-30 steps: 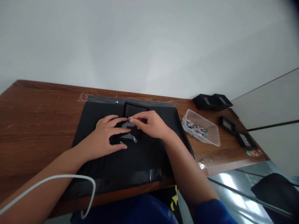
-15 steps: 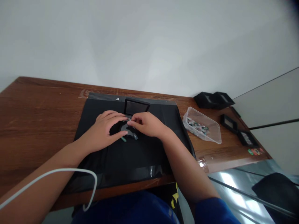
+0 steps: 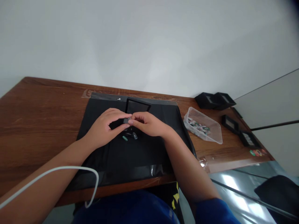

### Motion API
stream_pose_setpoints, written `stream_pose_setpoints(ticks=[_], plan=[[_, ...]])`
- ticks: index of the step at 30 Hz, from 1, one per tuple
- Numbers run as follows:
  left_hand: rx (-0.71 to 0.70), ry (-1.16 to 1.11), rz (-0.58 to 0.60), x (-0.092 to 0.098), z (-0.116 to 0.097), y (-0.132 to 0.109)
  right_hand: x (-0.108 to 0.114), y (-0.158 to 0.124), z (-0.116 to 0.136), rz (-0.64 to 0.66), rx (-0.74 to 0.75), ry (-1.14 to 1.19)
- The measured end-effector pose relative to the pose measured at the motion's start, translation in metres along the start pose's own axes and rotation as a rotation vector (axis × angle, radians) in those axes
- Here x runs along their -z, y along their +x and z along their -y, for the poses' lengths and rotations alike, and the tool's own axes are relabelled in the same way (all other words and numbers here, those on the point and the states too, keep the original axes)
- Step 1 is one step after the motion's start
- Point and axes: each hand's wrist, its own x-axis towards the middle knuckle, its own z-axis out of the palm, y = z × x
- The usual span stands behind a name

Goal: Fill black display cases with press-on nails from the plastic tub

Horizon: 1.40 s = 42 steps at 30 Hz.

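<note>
A white cable (image 3: 67,168) loops at near left. On the mat (image 3: 140,155), a green piece (image 3: 125,138) and a grey piece (image 3: 135,136) lie loose. Beyond, the right hand (image 3: 149,123) pinches a small piece (image 3: 129,118), blurred; the left hand's (image 3: 105,127) finger and thumb sit slightly apart beside it, hold unclear. Both hide what is beneath. Farther stands a black frame (image 3: 149,108); right, a tub (image 3: 216,132) keeps many more.

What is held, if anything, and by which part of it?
Left hand seems to pinch a small grey piece by opposite edges; for the right hand, I cannot tell.
</note>
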Motion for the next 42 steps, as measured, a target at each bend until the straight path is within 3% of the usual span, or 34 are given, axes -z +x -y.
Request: stream_pose_setpoints(ticks=[11, 19, 30, 42], plan=[[0.064, -0.086, -0.044, 0.001, -0.004, -0.002, 0.000, 0.001, 0.004, 0.076, 0.010, 0.202], [0.077, -0.118, -0.053, 0.002, -0.014, -0.001, 0.005, -0.001, 0.008, 0.125, 0.067, 0.187], [0.136, -0.174, -0.091, 0.001, -0.013, -0.005, 0.006, -0.003, 0.007, 0.173, 0.073, 0.254], [0.201, -0.194, -0.117, 0.001, -0.009, -0.007, 0.002, -0.002, 0.002, 0.082, 0.068, 0.211]])
